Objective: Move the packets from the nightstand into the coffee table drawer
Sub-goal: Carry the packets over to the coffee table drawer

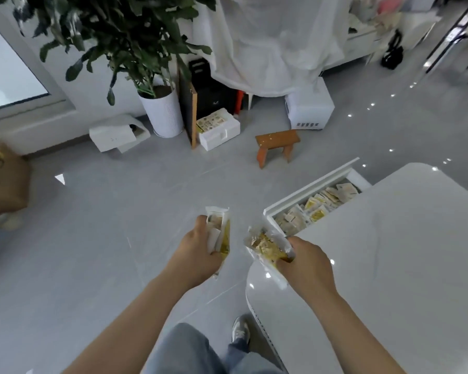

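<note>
Head view shows both hands out in front of the person, each one carrying a load. The left hand point(200, 255) has its fingers curled around a few packets point(219, 233), which stand almost upright above the floor. The right hand point(305, 265) grips another bunch point(265, 249) that tilts to the left, over the near corner of the coffee table point(389, 252). Just ahead of the right hand, the drawer point(311, 183) is pulled open, and many stored packets point(316, 209) already lie in a row inside. So I judge that most of the work is done; these two handfuls must be put in. Far left of the left hand is a blurred brown object point(3, 182); I cannot tell if packets remain there.
</note>
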Demonstrator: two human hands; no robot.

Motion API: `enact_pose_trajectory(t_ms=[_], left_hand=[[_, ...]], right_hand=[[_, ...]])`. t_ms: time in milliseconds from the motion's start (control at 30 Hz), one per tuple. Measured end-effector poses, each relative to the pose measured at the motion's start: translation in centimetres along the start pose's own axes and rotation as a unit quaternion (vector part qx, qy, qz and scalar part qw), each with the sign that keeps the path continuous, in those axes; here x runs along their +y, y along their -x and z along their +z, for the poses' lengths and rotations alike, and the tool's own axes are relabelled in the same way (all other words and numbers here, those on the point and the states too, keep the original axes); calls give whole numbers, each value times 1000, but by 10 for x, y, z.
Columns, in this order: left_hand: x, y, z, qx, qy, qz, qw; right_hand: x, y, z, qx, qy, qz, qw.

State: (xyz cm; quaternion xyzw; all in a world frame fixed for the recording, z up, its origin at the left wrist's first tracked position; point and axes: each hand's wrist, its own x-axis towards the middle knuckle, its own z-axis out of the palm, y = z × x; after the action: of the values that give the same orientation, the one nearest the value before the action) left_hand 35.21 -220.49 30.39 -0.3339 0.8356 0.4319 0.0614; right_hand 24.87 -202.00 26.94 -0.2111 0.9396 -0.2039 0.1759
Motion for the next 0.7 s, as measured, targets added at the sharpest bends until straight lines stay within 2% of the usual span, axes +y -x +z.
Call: enact_pose_trajectory(t_ms=[333,533,700], left_hand=[[24,-146,-33,-102,-62,68,991],[39,-241,-73,-179,-114,135,968],[65,-299,-76,-234,-142,184,944]], right_hand=[[-22,-96,13,30,-26,139,990],[-59,-153,23,84,-77,220,969],[-71,-186,21,117,-98,276,949]])
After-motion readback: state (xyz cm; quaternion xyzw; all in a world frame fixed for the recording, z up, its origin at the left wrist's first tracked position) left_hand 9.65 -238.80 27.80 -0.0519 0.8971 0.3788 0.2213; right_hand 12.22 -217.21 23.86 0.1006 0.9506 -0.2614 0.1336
